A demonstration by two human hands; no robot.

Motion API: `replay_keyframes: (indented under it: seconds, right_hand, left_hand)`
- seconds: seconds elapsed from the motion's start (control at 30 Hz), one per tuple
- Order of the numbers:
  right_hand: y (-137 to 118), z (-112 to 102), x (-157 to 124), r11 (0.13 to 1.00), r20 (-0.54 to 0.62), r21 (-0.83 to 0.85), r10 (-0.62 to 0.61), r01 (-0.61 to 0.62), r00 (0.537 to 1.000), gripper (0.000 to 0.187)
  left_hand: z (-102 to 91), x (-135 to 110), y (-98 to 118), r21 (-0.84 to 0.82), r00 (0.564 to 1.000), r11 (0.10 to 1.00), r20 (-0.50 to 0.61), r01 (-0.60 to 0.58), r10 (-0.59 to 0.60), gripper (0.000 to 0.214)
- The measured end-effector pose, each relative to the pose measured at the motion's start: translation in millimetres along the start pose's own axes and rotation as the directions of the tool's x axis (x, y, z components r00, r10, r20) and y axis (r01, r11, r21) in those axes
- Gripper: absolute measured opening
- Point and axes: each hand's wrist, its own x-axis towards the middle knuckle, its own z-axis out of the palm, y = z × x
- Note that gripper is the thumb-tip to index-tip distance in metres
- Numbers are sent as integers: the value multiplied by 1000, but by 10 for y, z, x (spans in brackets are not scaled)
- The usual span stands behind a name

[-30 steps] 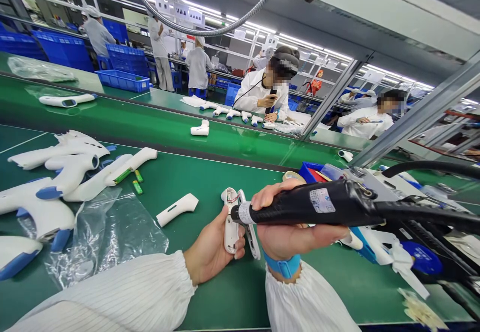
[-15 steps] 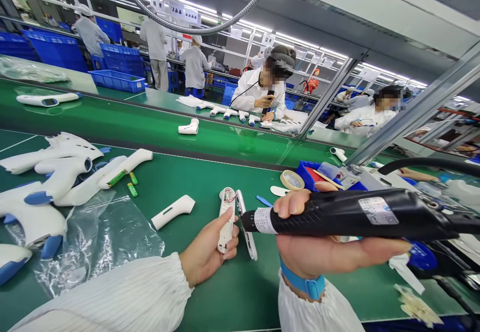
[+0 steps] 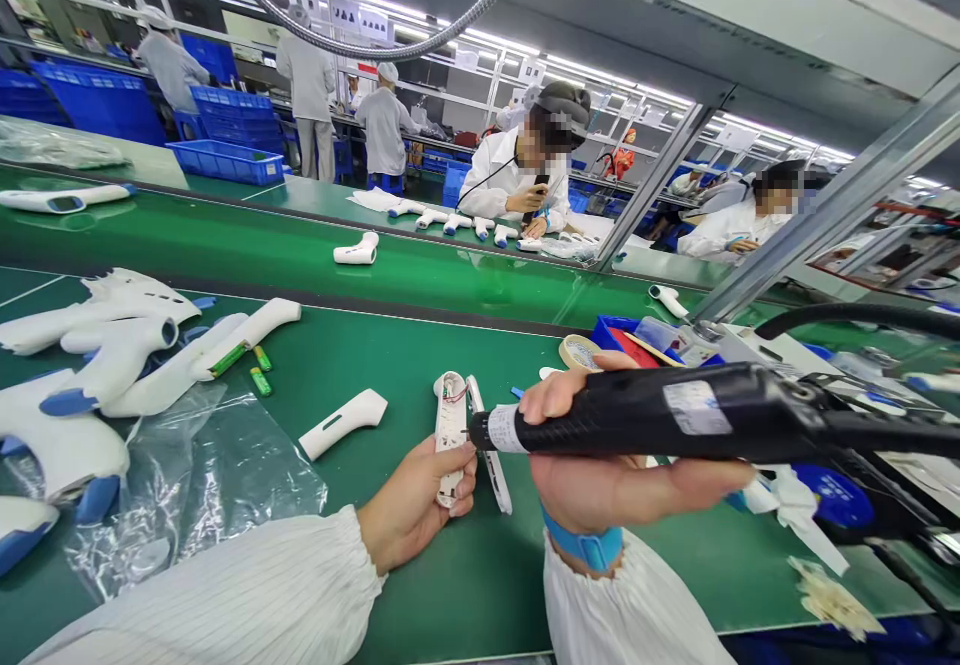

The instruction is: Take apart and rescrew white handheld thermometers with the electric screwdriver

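My left hand (image 3: 420,500) is closed around an opened white thermometer housing (image 3: 451,405) with thin red wires inside. Its other half-shell (image 3: 493,470) leans beside it on the right, joined by the wires. Gripped in my right hand (image 3: 592,485), a black electric screwdriver (image 3: 630,413) lies nearly level, its bit end at the housing close to my left thumb. Whether the bit touches a screw, I cannot tell. A loose white handle cover (image 3: 343,423) rests left of the housing.
White and blue thermometer bodies (image 3: 82,435) pile up at left, near a clear plastic bag (image 3: 225,475) and green batteries (image 3: 261,381). A tape roll (image 3: 579,351) and blue tray (image 3: 611,330) sit beyond my right hand. Behind runs a green conveyor (image 3: 262,250); a co-worker (image 3: 517,175) sits across it.
My right hand has brought the screwdriver left, so its tip now reaches the housing. My left hand stays nearly in place. Thermometer parts on the conveyor have shifted left.
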Motion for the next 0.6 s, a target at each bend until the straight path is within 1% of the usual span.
replay_keyframes:
  seconds: [0.13, 0.23, 0.43, 0.6]
  right_hand:
    - [142, 42, -36, 999, -15, -9, 39, -39, 999, 65]
    - [184, 40, -56, 998, -4, -9, 69, -69, 998, 64]
    - [182, 42, -52, 998, -2, -36, 50, -50, 999, 64]
    - [212, 30, -76, 1000, 28, 1, 29, -29, 999, 62]
  left_hand:
    - [4, -18, -7, 9, 1000, 1000, -5, 12, -12, 10]
    - [2, -20, -8, 6, 1000, 1000, 2, 12, -12, 10]
    - [-8, -21, -15, 8, 1000, 1000, 24, 11, -12, 10]
    - [-3, -20, -27, 18, 999, 1000, 36, -2, 1, 12]
